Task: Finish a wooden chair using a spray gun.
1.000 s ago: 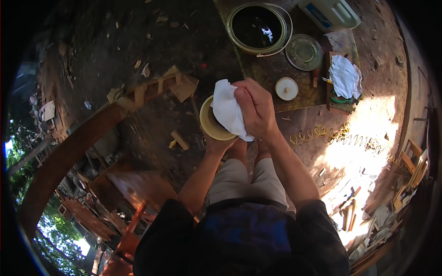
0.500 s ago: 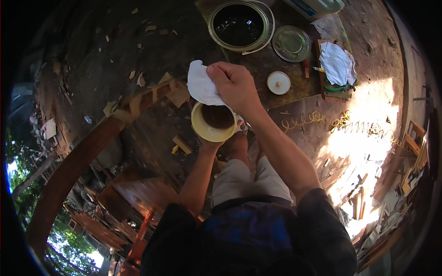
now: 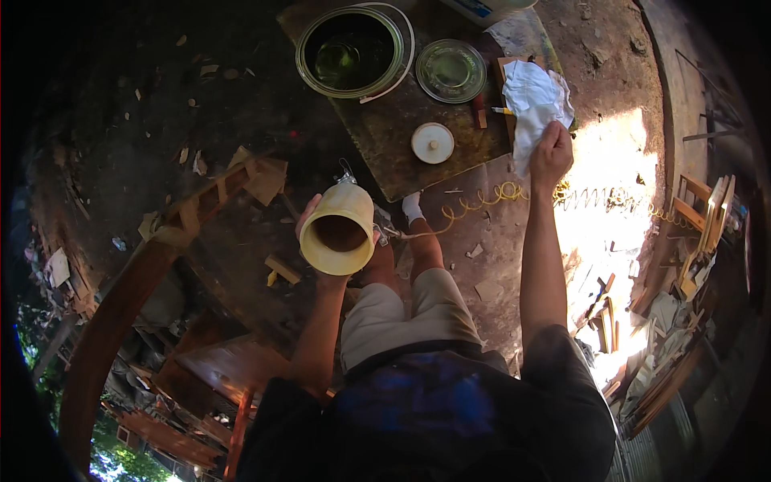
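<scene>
A cream spray-gun cup (image 3: 351, 206), brown inside, is tilted with its open mouth facing me. My left hand (image 3: 328, 279) is wrapped around it from below and the side. Part of the metal spray gun (image 3: 383, 234) shows beside the cup, joined to a hose. Off to the right, my closed right hand (image 3: 552, 154) pinches the lower end of a white cloth (image 3: 530, 92), which lies over a small wooden board (image 3: 504, 74). Whether this is one cloth or two overlapping, I cannot tell.
Ahead, a large open can (image 3: 303, 68) of dark liquid stands on a stained sheet, near its round metal lid (image 3: 451, 71) and a white knobbed lid (image 3: 432, 143). A yellow coiled hose (image 3: 482, 198) crosses the ground. At left stands a curved wooden piece (image 3: 120, 317); wood scraps (image 3: 699, 233) lie right.
My right hand has moved from the cup's rim to the right, carrying the white cloth to the board. The cup has shifted left and tipped more toward me in my left hand.
</scene>
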A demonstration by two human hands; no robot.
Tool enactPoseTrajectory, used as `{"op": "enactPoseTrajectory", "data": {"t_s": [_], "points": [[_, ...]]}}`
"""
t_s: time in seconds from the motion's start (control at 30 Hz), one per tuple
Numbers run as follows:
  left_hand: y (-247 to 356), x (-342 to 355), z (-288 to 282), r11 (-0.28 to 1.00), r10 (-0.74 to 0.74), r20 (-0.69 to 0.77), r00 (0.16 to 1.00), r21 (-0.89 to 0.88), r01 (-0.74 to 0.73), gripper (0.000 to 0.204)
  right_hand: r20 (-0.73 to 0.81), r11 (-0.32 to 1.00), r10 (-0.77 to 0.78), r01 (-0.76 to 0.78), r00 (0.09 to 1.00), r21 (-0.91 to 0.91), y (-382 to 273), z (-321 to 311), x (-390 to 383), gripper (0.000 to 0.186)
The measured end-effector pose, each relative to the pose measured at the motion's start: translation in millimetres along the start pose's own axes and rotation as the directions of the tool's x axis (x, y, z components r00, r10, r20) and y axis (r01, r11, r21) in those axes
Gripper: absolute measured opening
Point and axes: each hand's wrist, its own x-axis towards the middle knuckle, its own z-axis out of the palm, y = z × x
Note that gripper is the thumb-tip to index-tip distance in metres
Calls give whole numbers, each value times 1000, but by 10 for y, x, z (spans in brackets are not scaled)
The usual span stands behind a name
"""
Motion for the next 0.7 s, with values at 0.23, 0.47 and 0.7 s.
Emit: {"op": "enactPoseTrajectory", "data": {"t_s": [0.23, 0.47, 0.7], "points": [[-104, -204, 21, 993, -78, 1, 997, -91, 78, 102, -98, 924, -167, 121, 981, -364, 571, 130, 344, 31], [-161, -252, 59, 996, -59, -29, 998, -74, 57, 95, 508, 863, -306, 459, 806, -209, 76, 734, -511, 70], [-160, -184, 52, 980, -191, -52, 980, -71, 187, 97, 754, 624, -13, 595, 657, -507, -251, 1183, -1125, 102]]}}
